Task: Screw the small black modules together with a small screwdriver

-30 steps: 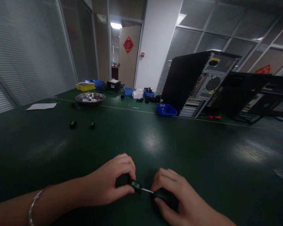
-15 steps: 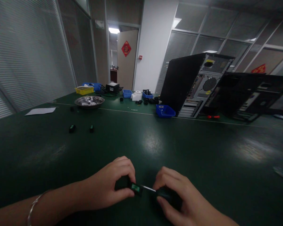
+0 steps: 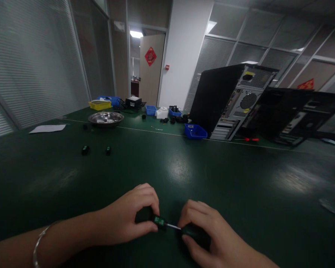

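Pinching block [image 3: 159, 222] in left fingers [image 3: 155, 204], gripping screwdriver [image 3: 194, 233] in curled right fingers [image 3: 190, 213]; cannot read red sign [image 3: 150, 56].

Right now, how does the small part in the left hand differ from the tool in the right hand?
The small part is a short dark block with a green face; the tool has a rounded dark handle and a thin metal shaft.
The small part is pinched at one end by the left hand, while the tool's handle is wrapped by the right hand.
Both are held.
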Action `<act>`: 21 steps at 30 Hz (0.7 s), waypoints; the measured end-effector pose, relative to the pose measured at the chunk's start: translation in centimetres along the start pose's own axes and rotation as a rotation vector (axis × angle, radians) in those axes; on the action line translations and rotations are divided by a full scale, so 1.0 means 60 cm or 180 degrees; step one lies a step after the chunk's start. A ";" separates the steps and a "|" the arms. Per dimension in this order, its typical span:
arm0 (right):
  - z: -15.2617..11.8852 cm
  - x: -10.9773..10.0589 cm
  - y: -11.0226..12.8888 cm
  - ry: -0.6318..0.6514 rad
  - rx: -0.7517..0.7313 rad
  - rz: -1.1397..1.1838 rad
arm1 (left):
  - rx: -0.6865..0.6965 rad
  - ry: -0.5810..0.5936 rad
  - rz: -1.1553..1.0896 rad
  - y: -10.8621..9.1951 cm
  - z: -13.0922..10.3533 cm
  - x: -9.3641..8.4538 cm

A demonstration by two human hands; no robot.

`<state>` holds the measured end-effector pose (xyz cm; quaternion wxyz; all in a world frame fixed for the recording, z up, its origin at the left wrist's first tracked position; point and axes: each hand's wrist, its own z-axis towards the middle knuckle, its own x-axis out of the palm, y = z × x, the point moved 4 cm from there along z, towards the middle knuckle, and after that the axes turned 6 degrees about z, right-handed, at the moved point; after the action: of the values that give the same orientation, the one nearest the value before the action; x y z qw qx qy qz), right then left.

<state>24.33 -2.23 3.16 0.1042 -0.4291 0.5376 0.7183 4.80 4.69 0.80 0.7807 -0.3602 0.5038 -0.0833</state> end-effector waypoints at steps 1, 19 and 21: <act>0.000 0.000 0.001 -0.0005 0.0012 -0.0002 | 0.0011 -0.0002 -0.0002 0.000 0.000 0.000; 0.001 -0.001 0.003 -0.0571 -0.0432 0.0584 | 0.0063 0.0051 0.0276 -0.016 0.004 0.002; -0.001 -0.005 0.000 -0.0616 -0.0378 0.0530 | 0.0031 0.0087 0.0249 -0.016 0.004 0.001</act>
<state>24.54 -2.20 3.35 0.0700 -0.3171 0.5153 0.7931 5.23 4.10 1.44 0.7781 -0.3352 0.5277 -0.0600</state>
